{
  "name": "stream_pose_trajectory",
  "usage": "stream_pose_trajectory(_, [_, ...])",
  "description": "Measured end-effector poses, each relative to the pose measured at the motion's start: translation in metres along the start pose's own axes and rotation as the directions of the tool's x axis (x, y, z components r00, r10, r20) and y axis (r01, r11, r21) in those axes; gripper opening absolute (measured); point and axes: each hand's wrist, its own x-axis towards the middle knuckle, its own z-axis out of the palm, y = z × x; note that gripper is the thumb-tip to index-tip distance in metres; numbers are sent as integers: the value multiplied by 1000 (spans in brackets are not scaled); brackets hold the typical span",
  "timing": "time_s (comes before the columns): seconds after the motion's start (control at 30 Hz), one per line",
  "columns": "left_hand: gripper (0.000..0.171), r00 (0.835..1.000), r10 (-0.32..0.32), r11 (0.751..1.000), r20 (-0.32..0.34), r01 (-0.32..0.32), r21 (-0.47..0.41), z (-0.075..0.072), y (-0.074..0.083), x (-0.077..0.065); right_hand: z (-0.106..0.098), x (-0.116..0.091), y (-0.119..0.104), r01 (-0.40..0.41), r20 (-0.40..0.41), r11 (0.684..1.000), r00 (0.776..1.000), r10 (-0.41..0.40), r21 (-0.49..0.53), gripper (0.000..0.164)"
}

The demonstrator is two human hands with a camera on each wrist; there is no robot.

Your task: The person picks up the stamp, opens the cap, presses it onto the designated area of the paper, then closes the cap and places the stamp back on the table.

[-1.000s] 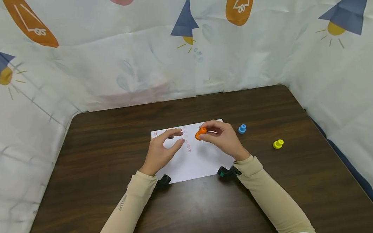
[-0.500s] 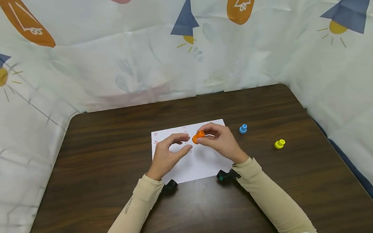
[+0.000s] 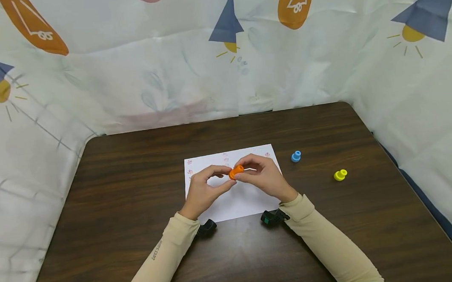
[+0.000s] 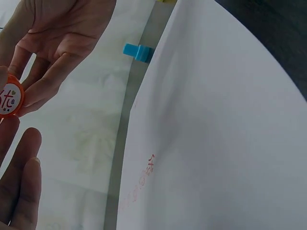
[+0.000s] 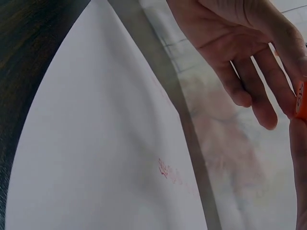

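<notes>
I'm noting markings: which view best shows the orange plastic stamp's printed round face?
Left wrist: the orange plastic stamp shows its face large, though cropped. Head shows it small, no legible print; right wrist, only a sliver.

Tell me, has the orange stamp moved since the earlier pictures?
Yes. Judged against the white paper in the head view, the orange stamp has shifted left and lower in the picture.

My counter (image 3: pixel 117 197): dark brown wood grain, rounded far corners | around me: pale creased sheeting (image 3: pixel 303 73) far, left and right, printed with blue lamps (image 3: pixel 225 24) and orange shapes (image 3: pixel 296 7) | right edge: navy strip (image 3: pixel 443 224) | light: soft sheen nearest me
</notes>
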Motion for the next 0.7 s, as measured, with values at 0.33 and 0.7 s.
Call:
stream_pose_trajectory(0.33, [32, 1000, -8, 1000, -9, 9, 20, 1, -1, -1, 2, 0, 4, 0, 3, 1000, 1000, 0, -4, 26])
stream_pose_trajectory(0.7, [28, 999, 15, 1000, -45, -15, -7, 1, -4, -1, 3, 0, 3, -28, -32, 1000, 999, 28, -6, 33])
